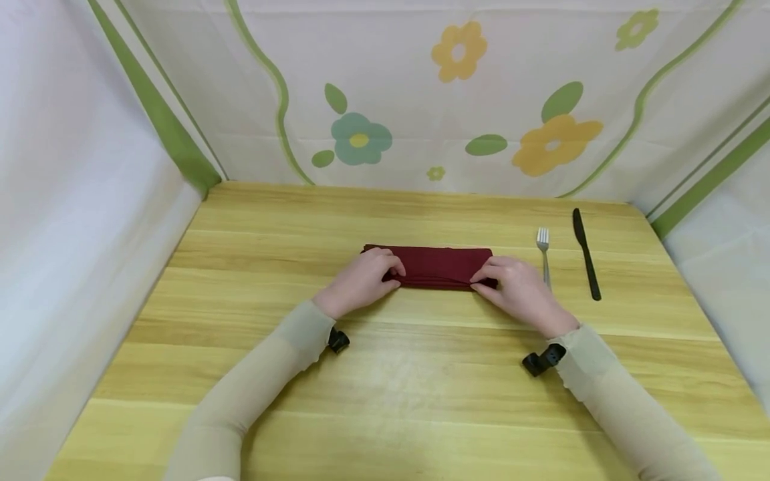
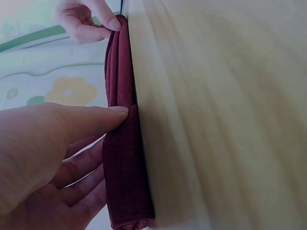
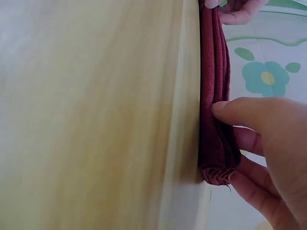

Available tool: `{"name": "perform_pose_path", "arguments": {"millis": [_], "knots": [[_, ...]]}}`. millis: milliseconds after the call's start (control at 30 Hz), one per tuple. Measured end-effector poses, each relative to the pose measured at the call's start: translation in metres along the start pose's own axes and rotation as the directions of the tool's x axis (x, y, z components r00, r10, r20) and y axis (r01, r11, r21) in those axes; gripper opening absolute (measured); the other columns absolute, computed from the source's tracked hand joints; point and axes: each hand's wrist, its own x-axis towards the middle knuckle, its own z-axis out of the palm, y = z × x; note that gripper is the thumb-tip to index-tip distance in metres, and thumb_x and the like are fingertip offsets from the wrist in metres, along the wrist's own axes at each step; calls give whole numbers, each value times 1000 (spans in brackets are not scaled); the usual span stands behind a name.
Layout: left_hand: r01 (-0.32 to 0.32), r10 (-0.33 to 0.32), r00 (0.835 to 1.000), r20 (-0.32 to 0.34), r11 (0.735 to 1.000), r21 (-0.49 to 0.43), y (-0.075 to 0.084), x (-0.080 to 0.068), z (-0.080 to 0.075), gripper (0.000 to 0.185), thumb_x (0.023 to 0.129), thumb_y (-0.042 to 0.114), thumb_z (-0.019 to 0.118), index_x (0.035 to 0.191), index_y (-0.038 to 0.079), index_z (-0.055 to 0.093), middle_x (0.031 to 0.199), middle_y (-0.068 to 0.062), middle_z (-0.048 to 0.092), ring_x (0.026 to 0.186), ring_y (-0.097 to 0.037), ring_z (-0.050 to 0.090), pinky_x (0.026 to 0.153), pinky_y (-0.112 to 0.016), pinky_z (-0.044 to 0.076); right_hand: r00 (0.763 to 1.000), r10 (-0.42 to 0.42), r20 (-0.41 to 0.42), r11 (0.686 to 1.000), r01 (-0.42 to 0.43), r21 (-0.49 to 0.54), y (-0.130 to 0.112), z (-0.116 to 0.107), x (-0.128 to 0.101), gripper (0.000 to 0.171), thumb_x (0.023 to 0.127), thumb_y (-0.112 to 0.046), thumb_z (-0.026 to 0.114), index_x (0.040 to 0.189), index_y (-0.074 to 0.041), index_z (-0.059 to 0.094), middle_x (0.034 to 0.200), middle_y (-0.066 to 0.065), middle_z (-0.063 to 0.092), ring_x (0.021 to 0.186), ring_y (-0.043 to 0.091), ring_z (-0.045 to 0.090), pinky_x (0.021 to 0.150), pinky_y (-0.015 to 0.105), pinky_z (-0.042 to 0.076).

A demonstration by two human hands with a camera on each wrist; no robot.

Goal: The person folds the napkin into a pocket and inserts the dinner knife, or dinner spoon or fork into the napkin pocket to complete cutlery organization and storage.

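A dark red cloth napkin (image 1: pixel 442 262), folded into a long narrow strip of several layers, lies crosswise on the wooden table. Near its left end my left hand (image 1: pixel 365 280) pinches it, thumb on the near folded edge and fingers over the top. At the other end, my right hand (image 1: pixel 519 288) grips it in the same way. In the left wrist view the left thumb presses the side of the napkin (image 2: pixel 125 163). The right wrist view shows the stacked folds of the napkin (image 3: pixel 208 81) and its end beside the fingers.
To the right of the napkin lies a fork (image 1: pixel 543 242), its handle partly hidden by the right hand. A black knife (image 1: pixel 586 254) lies farther right. Behind the table (image 1: pixel 385 401) hangs a white curtain (image 1: pixel 409 87) with flowers; more white cloth hangs at both sides.
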Motion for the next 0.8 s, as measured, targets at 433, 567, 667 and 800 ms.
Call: {"name": "perform_pose_path", "arguments": {"millis": [433,567,667,800], "knots": [[-35,36,999,28,999,-28,-1,4,-3,10,91,7,78,98,10,72,96,0,65,89,-15,59,84,-31,49,998,9,55,998,-12,65,1,-5,-3,10,84,-16,87,90,-17,79,92,-7,69,82,13,66,71,36,56],[-20,22,999,48,999,-46,-3,-2,-7,24,89,13,82,110,9,71,108,-2,65,104,-20,57,93,-33,47,995,38,95,998,-43,54,-1,-7,-3,14,82,-17,88,94,-15,80,95,-4,69,88,16,66,77,40,56],[1,0,1000,24,998,-66,-6,-12,-13,36,88,15,83,120,9,69,121,-4,64,116,-24,53,101,-36,45,997,45,62,997,-48,57,-2,-11,-4,21,80,-17,90,98,-13,80,99,0,71,93,21,68,80,43,57],[13,-16,999,-33,997,-81,-12,-25,-22,42,86,13,85,124,8,67,126,-5,62,120,-25,52,102,-38,45,999,42,13,997,-43,60,0,-18,-6,32,77,-16,92,106,-10,79,107,4,73,100,27,68,84,47,56]]}}
